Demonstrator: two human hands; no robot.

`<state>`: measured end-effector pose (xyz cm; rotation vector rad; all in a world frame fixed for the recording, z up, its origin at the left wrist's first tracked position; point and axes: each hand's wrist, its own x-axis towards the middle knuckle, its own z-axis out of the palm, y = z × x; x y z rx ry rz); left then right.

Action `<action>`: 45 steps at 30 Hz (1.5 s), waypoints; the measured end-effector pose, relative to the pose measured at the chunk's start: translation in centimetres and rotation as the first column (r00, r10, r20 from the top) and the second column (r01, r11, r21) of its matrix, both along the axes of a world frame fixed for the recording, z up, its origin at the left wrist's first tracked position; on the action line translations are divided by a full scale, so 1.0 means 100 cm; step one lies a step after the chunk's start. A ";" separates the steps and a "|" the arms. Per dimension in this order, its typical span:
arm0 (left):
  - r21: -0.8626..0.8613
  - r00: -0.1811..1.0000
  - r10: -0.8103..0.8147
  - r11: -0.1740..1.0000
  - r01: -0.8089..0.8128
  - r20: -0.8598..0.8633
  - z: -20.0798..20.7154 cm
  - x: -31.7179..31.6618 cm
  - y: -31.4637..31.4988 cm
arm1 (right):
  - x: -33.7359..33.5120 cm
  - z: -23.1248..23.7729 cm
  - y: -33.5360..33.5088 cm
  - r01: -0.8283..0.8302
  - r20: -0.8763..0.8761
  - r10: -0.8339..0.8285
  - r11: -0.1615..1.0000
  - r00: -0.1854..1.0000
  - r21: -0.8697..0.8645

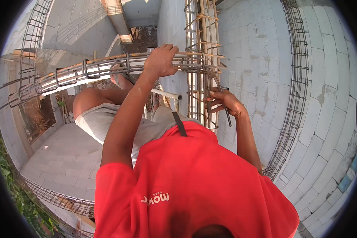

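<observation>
My left hand (161,60) is closed over the top bars of a horizontal rebar cage (87,70), close to where it meets an upright rebar cage (202,31). At that joint, my right hand (226,103) grips dark metal pincers (226,113) by the handles. Their jaws point up toward the crossing bars; whether they bite on a wire is too small to tell. Square stirrups ring the long bars of both cages. The palm side of my left hand is hidden.
Another rebar cage (297,79) curves along the pale block wall (321,115) on the right. A pipe (166,93) sticks out below the joint. At upper left stands one more cage (29,43). A timber post (118,20) rises beyond, and green plants (25,202) line the lower left.
</observation>
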<state>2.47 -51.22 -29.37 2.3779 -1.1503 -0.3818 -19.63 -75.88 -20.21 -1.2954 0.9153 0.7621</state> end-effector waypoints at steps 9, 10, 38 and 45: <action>-0.001 0.998 0.036 0.999 -0.036 0.042 0.007 0.004 -0.006 | 0.028 0.007 -0.029 -0.289 -0.061 0.293 0.955 0.954 0.061; 0.005 0.999 0.033 0.999 -0.033 0.042 0.006 0.005 -0.007 | 0.032 0.007 -0.033 -0.310 -0.053 0.313 0.948 0.948 0.067; 0.059 0.998 0.062 0.996 -0.060 -0.031 0.009 0.009 -0.011 | 0.010 -0.037 0.012 0.172 0.045 -0.194 0.938 0.980 0.300; 0.050 0.998 0.056 0.997 -0.056 0.002 0.009 0.007 -0.013 | 0.029 -0.042 -0.067 -0.088 -0.010 0.104 0.880 0.994 0.468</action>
